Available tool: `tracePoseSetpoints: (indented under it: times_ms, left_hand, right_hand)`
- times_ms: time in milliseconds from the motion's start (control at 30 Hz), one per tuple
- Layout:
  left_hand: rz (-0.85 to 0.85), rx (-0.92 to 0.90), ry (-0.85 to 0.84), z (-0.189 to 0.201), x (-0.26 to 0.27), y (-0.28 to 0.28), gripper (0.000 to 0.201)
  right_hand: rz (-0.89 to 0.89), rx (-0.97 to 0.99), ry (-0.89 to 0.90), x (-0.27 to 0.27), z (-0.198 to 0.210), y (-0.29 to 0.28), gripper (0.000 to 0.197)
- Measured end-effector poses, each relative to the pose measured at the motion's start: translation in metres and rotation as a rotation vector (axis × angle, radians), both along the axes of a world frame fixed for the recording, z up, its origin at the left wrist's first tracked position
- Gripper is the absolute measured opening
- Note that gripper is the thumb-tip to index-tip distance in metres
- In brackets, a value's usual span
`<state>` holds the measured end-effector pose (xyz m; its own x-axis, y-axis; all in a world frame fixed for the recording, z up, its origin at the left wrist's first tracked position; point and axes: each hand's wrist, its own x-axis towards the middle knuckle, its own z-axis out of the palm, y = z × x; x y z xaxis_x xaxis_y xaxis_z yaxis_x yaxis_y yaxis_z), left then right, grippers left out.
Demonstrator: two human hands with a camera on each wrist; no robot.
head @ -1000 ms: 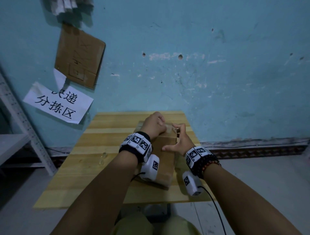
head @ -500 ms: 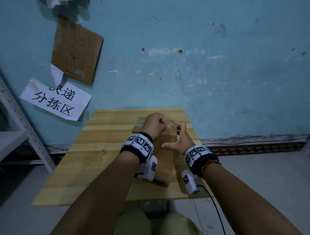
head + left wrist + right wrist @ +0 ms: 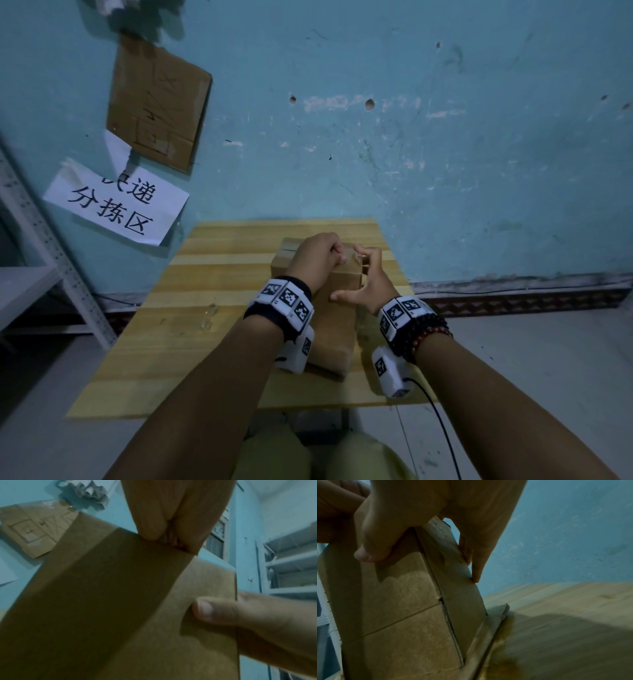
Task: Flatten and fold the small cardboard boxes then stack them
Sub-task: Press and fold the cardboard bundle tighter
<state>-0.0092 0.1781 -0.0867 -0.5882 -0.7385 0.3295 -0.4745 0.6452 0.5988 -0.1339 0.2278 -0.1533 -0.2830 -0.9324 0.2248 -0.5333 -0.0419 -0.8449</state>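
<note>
Both hands have barely shifted since a second ago, still working the far top edge of the cardboard box (image 3: 337, 308), which sits on the wooden table (image 3: 212, 274) near its right side. Left hand (image 3: 317, 255) is clenched at that far edge, fingertips pinching something there (what exactly, the wrist view is too blurred to tell). Right hand (image 3: 368, 281) clasps the box's right upper corner: thumb (image 3: 216, 609) pressed flat on the top panel, fingers (image 3: 477, 563) down the side flap. Beneath the box lies a flattened piece of cardboard (image 3: 498, 616), its edge poking out on the table.
</note>
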Motion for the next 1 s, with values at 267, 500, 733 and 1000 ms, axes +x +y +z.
tracePoseSetpoints:
  times_ms: [267, 500, 733, 1000]
  left_hand:
    - [-0.002, 0.057, 0.145, -0.001, 0.006, -0.006, 0.017]
    - [0.063, 0.148, 0.14, 0.003, 0.004, -0.009, 0.029]
    - [0.125, 0.085, 0.03, 0.006, -0.003, -0.007, 0.034]
    - [0.126, 0.052, -0.039, 0.012, -0.01, -0.012, 0.043]
  right_hand:
    - [-0.008, -0.009, 0.018, 0.002, 0.0, 0.001, 0.097]
    - [-0.005, -0.02, 0.013, 0.002, 0.0, 0.001, 0.096]
    - [-0.003, -0.026, 0.019, 0.002, -0.001, 0.001, 0.095]
    - [-0.001, -0.023, 0.04, 0.0, -0.003, 0.0, 0.095]
